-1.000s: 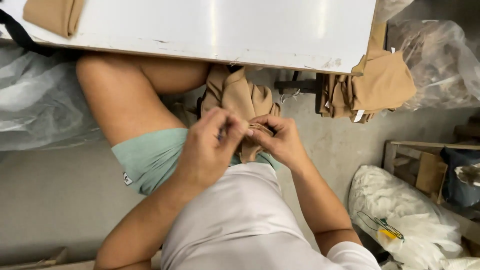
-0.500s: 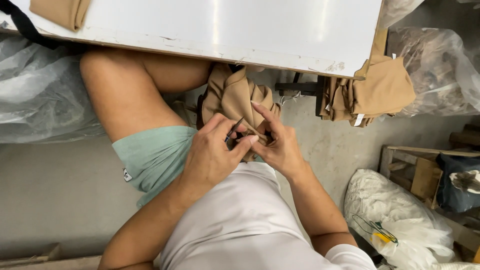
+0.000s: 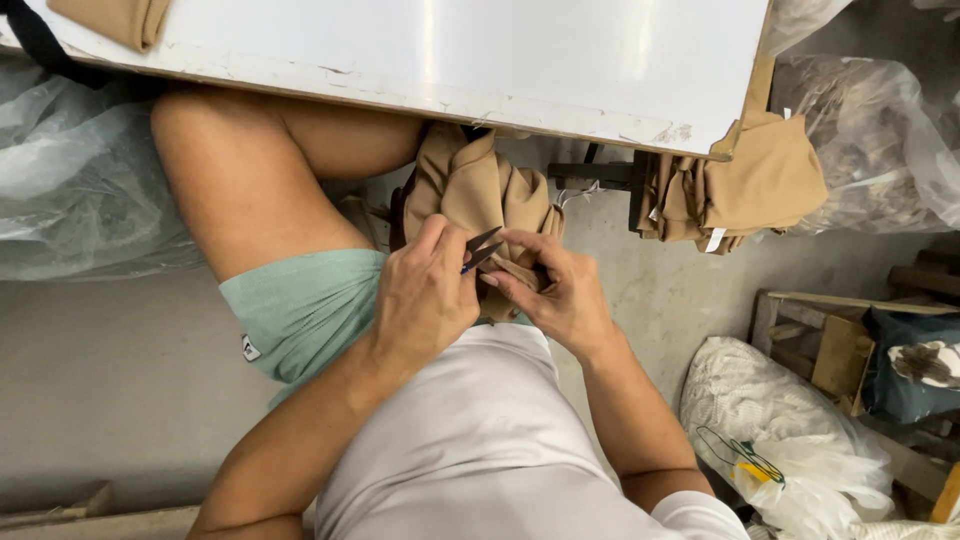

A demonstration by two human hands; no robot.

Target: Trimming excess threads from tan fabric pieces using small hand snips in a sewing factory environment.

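The small snips (image 3: 482,250) are now out, blades parted, in the left hand (image 3: 425,300); right hand (image 3: 560,295), at three o'clock, pinches tan fabric (image 3: 480,190).

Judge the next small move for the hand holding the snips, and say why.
Probably close the thread snips in the left hand: the blades stand open beside the tan fabric that the right hand pinches.

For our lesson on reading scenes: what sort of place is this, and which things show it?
Probably a small garment workshop. The left hand holds small thread snips against bunched tan fabric that the right hand pinches; more folded tan cloth hangs beside the white worktable.
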